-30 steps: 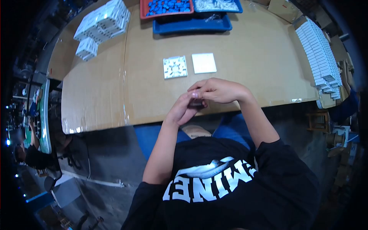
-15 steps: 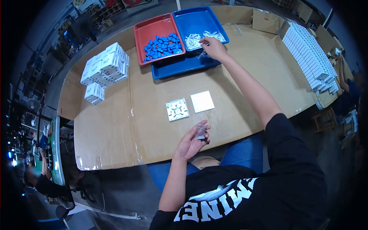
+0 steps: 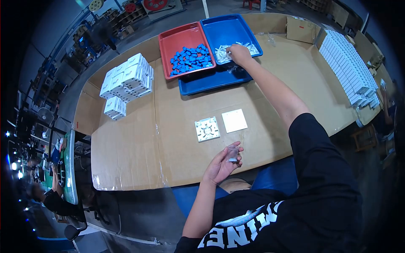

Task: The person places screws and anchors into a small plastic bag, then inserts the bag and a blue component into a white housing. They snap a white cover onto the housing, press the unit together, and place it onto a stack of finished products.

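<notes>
In the head view my left hand (image 3: 222, 165) is closed around a small clear plastic cup (image 3: 233, 152) at the table's near edge. Something small and whitish lies at the bottom of the cup. My right hand (image 3: 239, 55) reaches into the upper blue tray (image 3: 221, 28), its fingers bent together over a heap of small white tube-like pieces (image 3: 222, 54). Whatever those fingertips pinch is hidden. Between the hands and the trays lie a square white box base (image 3: 207, 129) with moulded inner parts and a flat white cover (image 3: 234, 120), side by side.
A red tray (image 3: 179, 39) holds many blue parts (image 3: 190, 60). Another blue tray (image 3: 211, 86) sits beneath. White boxes (image 3: 128, 78) are stacked on the left, and rows of white pieces (image 3: 348, 67) on the right. Cardboard walls edge the table; other people are at both sides.
The whole view has shifted, so the table appears further right and lower. My right hand has gone deeper into the white pieces. My left hand still holds the cup.
</notes>
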Tool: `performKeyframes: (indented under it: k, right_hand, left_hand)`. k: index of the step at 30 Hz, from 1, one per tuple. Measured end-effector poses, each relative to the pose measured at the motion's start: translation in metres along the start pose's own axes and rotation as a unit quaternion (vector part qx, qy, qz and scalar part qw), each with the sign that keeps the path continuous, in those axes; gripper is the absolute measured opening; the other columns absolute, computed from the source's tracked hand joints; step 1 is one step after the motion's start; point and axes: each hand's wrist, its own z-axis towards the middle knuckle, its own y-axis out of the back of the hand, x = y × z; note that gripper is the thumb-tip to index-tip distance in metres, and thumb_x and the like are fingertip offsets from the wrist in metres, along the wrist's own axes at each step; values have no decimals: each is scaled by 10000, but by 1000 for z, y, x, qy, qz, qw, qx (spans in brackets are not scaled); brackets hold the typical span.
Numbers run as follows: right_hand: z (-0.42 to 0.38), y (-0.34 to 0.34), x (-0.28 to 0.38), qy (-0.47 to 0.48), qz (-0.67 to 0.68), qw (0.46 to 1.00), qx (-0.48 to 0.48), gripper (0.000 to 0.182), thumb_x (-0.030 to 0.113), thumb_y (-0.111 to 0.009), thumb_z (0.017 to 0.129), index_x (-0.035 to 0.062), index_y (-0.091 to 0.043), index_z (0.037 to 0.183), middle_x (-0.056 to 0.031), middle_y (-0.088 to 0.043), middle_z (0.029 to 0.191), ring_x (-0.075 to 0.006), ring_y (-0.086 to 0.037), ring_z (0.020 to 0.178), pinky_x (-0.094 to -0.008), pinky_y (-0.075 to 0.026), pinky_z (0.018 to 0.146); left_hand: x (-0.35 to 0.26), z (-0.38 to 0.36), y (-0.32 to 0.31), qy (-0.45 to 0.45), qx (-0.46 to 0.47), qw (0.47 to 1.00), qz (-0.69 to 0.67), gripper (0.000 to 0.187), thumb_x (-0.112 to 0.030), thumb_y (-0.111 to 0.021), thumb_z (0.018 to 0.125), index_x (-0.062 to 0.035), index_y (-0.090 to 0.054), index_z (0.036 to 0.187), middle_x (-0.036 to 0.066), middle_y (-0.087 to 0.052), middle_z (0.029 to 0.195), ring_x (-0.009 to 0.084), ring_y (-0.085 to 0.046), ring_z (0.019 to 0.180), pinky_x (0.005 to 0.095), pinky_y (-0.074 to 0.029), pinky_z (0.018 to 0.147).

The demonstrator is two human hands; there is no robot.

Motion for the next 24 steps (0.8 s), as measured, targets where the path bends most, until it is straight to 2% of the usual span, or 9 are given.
performKeyframes:
  k: [6, 7, 8, 9, 11, 12, 16, 21, 24]
  right_hand:
    - [-3, 16, -2, -26, 45, 997, -56, 136, 140, -700, 894, 119, -783, 999, -116, -750, 1000, -315, -723, 966, -442, -560, 830]
    - [8, 20, -5, -99, 304, 941, -107, 155, 158, -748, 891, 105, -777, 1033, -64, -739, 967, -245, -704, 916, -395, -549, 787]
    - [14, 22, -6, -161, 541, 812, -149, 200, 175, -796, 888, 92, -770, 1068, -12, -728, 934, -174, -684, 867, -349, -538, 744]
    - [12, 38, -4, -162, 537, 814, -150, 200, 175, -796, 888, 92, -770, 1068, -12, -728, 934, -174, -684, 867, -349, -538, 744]
    - [-1, 89, 8, -198, 695, 686, -79, 230, 186, -799, 916, 88, -757, 1120, 51, -709, 948, -58, -593, 806, -244, -470, 682]
    - [-8, 101, 12, -189, 718, 666, -75, 226, 181, -779, 933, 117, -747, 1147, 42, -720, 996, -28, -553, 774, -212, -428, 645]
    - [-37, 127, 23, -184, 774, 603, -59, 177, 148, -759, 943, 118, -741, 1116, 29, -733, 989, -57, -582, 766, -220, -438, 633]
    - [-77, 122, 27, -217, 786, 577, -55, 168, 147, -758, 941, 101, -742, 1102, 27, -732, 977, -53, -592, 768, -222, -442, 650]
    - [-125, 104, 36, -200, 604, 771, -35, 175, 138, -746, 934, 51, -741, 1086, 15, -730, 950, -53, -591, 763, -223, -449, 677]
  left_hand:
    - [1, -1, -3, 3, 0, 1000, 7, 567, -362, -486, 1088, -22, -391, 1531, 113, -599, 1299, 214, -583, 1022, 399, -495, 950]
    - [0, 0, -3, -1, 5, 1000, 5, 561, -358, -479, 1091, -12, -404, 1527, 116, -602, 1304, 206, -587, 1020, 385, -499, 945]
    - [0, 1, -4, 1, 9, 1000, 4, 561, -358, -479, 1091, -12, -404, 1527, 116, -602, 1304, 206, -587, 1020, 385, -499, 945]
    - [-1, 0, -5, 4, 8, 1000, -5, 565, -366, -477, 1091, -12, -405, 1526, 113, -605, 1300, 206, -584, 1019, 385, -494, 945]
    - [-1, -1, -7, 8, 9, 1000, -18, 570, -373, -475, 1091, -12, -406, 1526, 110, -607, 1296, 207, -581, 1018, 386, -490, 945]
    - [-1, -1, -8, 7, 0, 1000, -12, 575, -378, -476, 1090, -11, -404, 1527, 110, -607, 1298, 208, -585, 1017, 385, -494, 942]
    - [-1, 0, -5, 5, -7, 1000, 9, 582, -382, -473, 1091, -10, -394, 1531, 112, -605, 1311, 209, -597, 1019, 383, -509, 931]
    - [1, 1, 1, 0, -19, 1000, -6, 563, -384, -416, 1107, -17, -386, 1532, 117, -607, 1310, 230, -603, 1003, 409, -503, 925]
    - [4, 1, 6, -10, -15, 1000, 1, 564, -394, -409, 1108, -18, -395, 1529, 115, -630, 1289, 221, -613, 999, 401, -506, 933]
